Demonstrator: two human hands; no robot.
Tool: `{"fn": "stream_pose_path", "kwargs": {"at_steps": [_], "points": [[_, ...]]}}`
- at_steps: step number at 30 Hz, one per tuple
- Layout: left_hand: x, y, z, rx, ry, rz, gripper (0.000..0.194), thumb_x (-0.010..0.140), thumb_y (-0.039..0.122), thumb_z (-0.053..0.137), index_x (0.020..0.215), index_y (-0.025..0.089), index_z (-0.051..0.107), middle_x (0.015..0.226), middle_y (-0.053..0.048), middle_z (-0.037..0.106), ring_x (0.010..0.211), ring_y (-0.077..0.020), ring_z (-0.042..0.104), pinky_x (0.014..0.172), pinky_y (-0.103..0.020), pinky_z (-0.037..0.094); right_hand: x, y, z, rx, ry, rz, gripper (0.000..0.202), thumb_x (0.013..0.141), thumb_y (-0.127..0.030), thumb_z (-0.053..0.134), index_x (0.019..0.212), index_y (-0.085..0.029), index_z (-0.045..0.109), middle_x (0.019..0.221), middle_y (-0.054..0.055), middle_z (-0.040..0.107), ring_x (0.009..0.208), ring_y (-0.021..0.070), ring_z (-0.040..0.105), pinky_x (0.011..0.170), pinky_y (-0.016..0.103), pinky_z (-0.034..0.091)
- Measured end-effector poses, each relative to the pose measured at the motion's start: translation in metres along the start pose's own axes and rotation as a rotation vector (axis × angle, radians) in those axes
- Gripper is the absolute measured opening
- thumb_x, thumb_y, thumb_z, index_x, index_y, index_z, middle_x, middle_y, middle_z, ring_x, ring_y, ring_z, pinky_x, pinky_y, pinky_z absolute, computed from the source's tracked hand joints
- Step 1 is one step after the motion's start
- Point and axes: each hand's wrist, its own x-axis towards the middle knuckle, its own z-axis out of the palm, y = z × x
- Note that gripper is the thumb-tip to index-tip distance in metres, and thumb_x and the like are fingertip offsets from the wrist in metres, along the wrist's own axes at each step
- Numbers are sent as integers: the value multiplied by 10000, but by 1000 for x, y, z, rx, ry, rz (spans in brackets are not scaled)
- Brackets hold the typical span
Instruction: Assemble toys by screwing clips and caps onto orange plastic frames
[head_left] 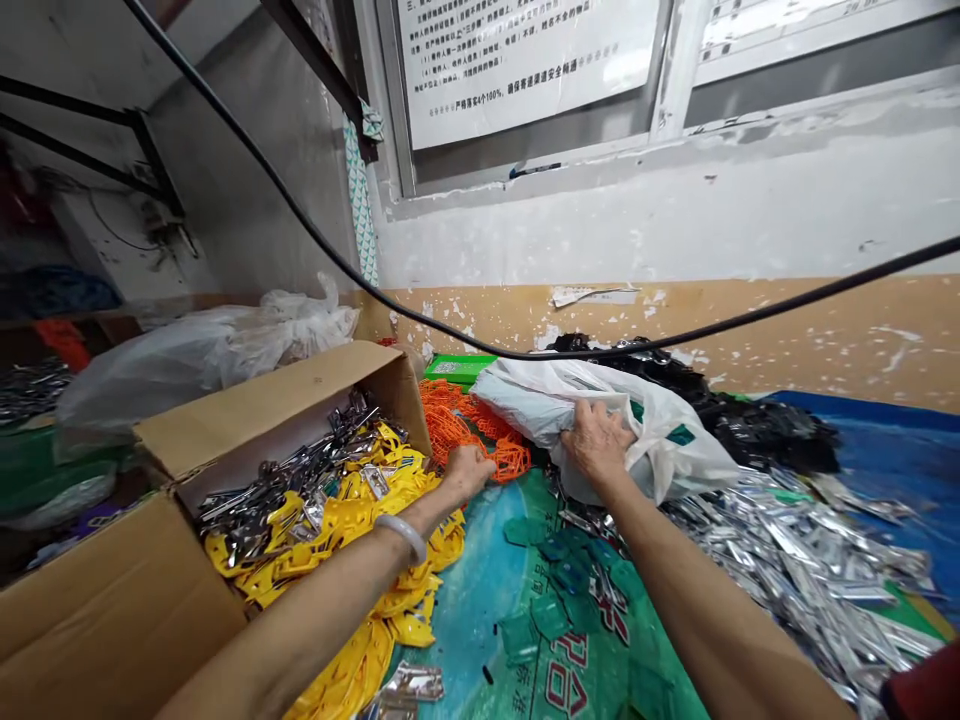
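My left hand (468, 472), below a pale bangle, is closed at the edge of a heap of orange netting (448, 425); its fingers are curled against the strands. My right hand (598, 440) rests on a white plastic bag (675, 455), fingers bent into its crumpled surface. Green pieces show through the bag's folds. Translucent green pieces (551, 612) lie on the green printed sheet (472, 610) below the hands. Yellow plastic parts (352, 560) spill beside my left forearm.
An open cardboard box (97, 590) with metal and yellow parts stands at left. Silvery metal pieces (795, 560) are heaped at right, behind them black plastic bags (772, 430). A black cable (300, 215) hangs across the view. A green packet (459, 368) lies by the wall.
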Motion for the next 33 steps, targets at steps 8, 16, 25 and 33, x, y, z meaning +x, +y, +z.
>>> {"fn": "stream_pose_path", "kwargs": {"at_steps": [8, 16, 25, 33], "points": [[-68, -3, -15, 220, -469, 89, 347, 881, 345, 590, 1170, 153, 584, 1204, -67, 590, 1009, -262, 604, 820, -420, 531, -12, 9, 5, -11, -59, -100, 349, 893, -353, 558, 1188, -165, 545, 1202, 89, 569, 1051, 227, 579, 868, 443, 498], [-85, -10, -28, 360, -613, 178, 343, 887, 344, 583, 1172, 153, 579, 1196, -70, 592, 1007, -257, 606, 827, -426, 529, -53, 11, -7, 5, -93, -356, 427, 889, -343, 566, 1280, -188, 492, 1352, 107, 479, 1184, 274, 511, 953, 509, 448], [-111, -8, -22, 234, -365, 292, 330, 899, 329, 568, 1190, 173, 565, 1224, -87, 578, 1028, -239, 597, 855, -439, 518, -120, 20, -6, -18, -498, -474, 304, 905, -324, 550, 1173, -181, 564, 1191, 85, 590, 1004, 199, 610, 840, 402, 527], [-151, -14, -12, -329, -76, 162, 263, 863, 376, 550, 766, 139, 610, 897, -56, 677, 895, -211, 638, 757, -333, 528, -144, 20, -20, 34, -577, -425, 321, 901, -325, 558, 1184, -175, 556, 1196, 86, 586, 1015, 207, 607, 843, 411, 525]]}}
